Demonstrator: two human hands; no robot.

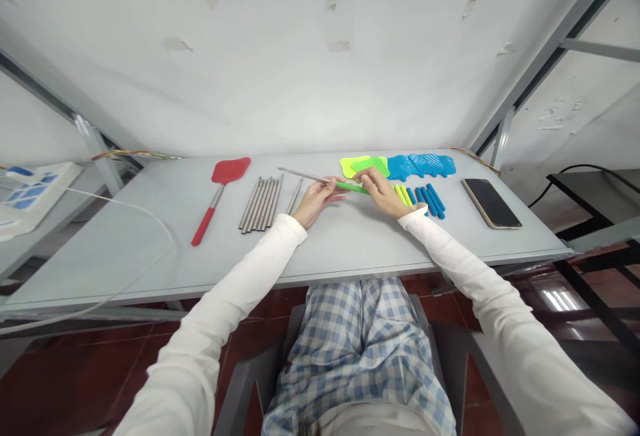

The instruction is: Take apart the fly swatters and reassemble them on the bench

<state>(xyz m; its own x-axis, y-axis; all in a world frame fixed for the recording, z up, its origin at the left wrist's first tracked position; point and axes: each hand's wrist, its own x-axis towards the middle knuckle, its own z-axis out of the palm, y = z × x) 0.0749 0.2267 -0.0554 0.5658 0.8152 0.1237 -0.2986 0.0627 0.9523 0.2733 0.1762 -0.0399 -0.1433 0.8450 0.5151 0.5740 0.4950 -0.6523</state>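
Note:
My left hand (319,201) is closed around a thin metal rod (305,175) where it meets a green handle sleeve (354,188). At the sleeve's far end, my right hand (381,194) is closed with its fingers on the green tube. The rod points up and left above the table. Left of my left hand lies a single metal rod (295,197), with a row of several more metal rods (260,205) beyond it. Beside my right wrist are yellow sleeves (403,195) and several blue sleeves (433,201), partly covered by the hand and cuff.
A red hand-shaped swatter (231,169) with a red handle lies at left. Yellow (349,167), green (376,165) and blue swatter heads (429,164) lie along the wall. A phone (491,203) is at right. A white cable (159,223) crosses the left end of the grey table (345,249).

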